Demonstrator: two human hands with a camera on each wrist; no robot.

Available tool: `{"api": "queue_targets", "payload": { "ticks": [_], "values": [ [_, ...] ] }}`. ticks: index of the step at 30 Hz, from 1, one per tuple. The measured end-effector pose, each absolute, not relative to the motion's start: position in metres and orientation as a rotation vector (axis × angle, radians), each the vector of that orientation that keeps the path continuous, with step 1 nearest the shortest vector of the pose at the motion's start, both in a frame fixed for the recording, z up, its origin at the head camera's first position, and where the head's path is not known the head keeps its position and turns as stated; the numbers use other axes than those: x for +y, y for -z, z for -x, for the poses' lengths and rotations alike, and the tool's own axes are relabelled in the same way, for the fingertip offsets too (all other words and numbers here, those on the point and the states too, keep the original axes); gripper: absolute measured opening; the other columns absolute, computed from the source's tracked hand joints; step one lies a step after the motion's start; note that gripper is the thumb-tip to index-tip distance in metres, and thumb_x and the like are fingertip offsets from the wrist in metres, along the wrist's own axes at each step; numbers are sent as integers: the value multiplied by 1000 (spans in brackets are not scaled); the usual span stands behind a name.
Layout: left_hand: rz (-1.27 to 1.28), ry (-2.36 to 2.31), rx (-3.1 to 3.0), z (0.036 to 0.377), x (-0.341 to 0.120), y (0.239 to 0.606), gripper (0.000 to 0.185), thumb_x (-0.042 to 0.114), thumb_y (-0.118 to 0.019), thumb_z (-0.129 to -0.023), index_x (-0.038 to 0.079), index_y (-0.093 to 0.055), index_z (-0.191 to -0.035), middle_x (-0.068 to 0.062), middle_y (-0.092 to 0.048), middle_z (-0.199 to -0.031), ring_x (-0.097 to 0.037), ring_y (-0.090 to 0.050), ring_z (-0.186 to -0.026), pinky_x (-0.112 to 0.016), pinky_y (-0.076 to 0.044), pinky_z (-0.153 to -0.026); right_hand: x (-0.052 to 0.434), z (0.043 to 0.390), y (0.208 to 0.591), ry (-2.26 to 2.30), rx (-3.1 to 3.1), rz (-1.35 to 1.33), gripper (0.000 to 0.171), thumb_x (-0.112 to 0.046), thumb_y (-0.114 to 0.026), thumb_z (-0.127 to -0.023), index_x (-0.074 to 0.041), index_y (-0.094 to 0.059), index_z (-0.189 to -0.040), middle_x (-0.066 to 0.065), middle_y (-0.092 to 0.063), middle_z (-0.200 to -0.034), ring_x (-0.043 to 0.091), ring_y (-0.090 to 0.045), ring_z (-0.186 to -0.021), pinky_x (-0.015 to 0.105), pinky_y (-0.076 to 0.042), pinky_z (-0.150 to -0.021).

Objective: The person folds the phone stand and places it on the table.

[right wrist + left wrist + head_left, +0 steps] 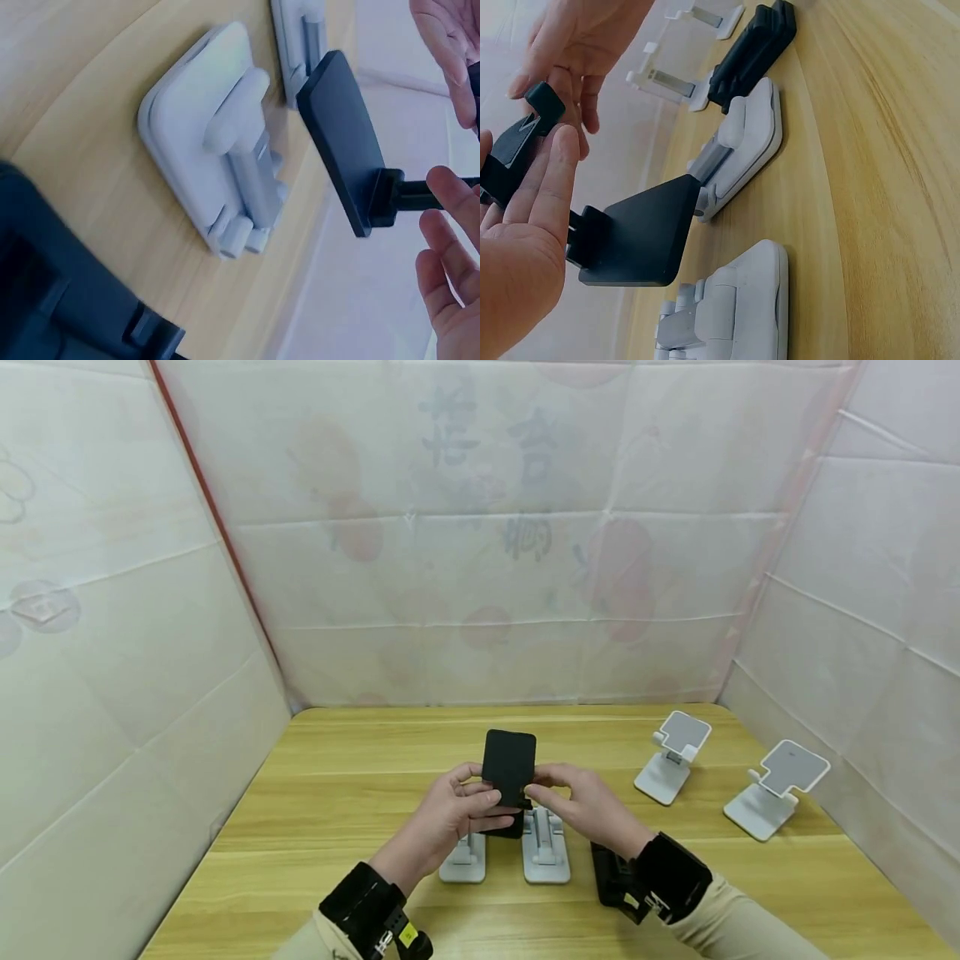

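1. We see the left hand (pixel 450 817) and right hand (pixel 581 806) both holding one black phone stand (pixel 508 770) lifted above the wooden table (pixel 337 827); the left fingers curl round its lower part, and the right thumb and fingertips pinch its side.
2. The landmark is the black stand. Two folded white stands (pixel 545 852) lie flat on the table just below it, a folded black stand (pixel 611 877) lies near the right wrist, and two opened white stands (pixel 671 756) sit well to its right.
3. Risk: the stand is held by its lower folded part, not the plate. We judge that if the hinge gives suddenly, the plate could swing and a finger could get nipped between the arm and the base.
4. Risk: the grip is light on the right side. A slip would drop the stand onto the white ones right under it and knock them out of line.
5. Direction: in the head view the plate's long axis runs roughly upright, top end pointing up and away from the person, dark flat side to the camera.
6. In the left wrist view the plate (pixel 641 236) hangs out from the arm toward the table; the hinge detail is hidden by the palm.
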State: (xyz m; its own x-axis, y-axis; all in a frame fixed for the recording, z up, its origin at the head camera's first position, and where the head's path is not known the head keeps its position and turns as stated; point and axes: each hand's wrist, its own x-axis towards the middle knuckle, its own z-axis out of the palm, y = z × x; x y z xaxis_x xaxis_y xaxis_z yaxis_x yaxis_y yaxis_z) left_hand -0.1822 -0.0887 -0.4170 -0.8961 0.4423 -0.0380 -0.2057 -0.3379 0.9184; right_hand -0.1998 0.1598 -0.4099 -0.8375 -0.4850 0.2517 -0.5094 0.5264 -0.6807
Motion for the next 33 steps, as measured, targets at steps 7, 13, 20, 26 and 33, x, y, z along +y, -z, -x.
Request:
{"api": "queue_targets", "payload": {
  "ticks": [7,13,20,26,33],
  "values": [
    [-323,-2252,1500,181,-86,416,41,1,-66,-98,-1,-51,-136,-16,-67,-116,-34,-72,-107,-49,-58,-99,155,202,411,-1360,-2695,-832,23,-43,-61,-102,-23,-69,-109,-8,-71,-100,15,-69,-96,33,-58,-85],
    [-330,-2247,1508,181,-86,417,40,0,-65,-98,-2,-50,-135,-17,-67,-118,-34,-72,-107,-48,-58,-99,152,201,408,-1405,-2667,-804,18,-37,-66,-101,-19,-64,-97,-4,-68,-90,18,-66,-89,27,-55,-72],
    [-330,-2237,1527,182,-86,416,40,2,-67,-98,-2,-51,-135,-17,-67,-118,-35,-72,-107,-48,-58,-98,150,202,409,-1612,-2669,-698,23,-29,-70,-99,-10,-59,-108,4,-66,-90,20,-62,-92,29,-51,-74],
    [-337,-2223,1542,182,-85,417,40,2,-67,-97,-3,-52,-134,-16,-69,-117,-33,-72,-106,-47,-59,-98,151,204,408,-1858,-2669,-637,30,-31,-69,-100,-6,-56,-109,13,-65,-96,34,-60,-90,35,-52,-78],
    [-368,-2206,1621,182,-87,418,45,12,-67,-100,-3,-51,-139,-18,-68,-124,-34,-69,-113,-47,-58,-99,151,206,405,-2069,-2622,-572,29,-31,-66,-102,-5,-54,-106,5,-64,-93,26,-61,-96,41,-52,-92]
  ]
}}
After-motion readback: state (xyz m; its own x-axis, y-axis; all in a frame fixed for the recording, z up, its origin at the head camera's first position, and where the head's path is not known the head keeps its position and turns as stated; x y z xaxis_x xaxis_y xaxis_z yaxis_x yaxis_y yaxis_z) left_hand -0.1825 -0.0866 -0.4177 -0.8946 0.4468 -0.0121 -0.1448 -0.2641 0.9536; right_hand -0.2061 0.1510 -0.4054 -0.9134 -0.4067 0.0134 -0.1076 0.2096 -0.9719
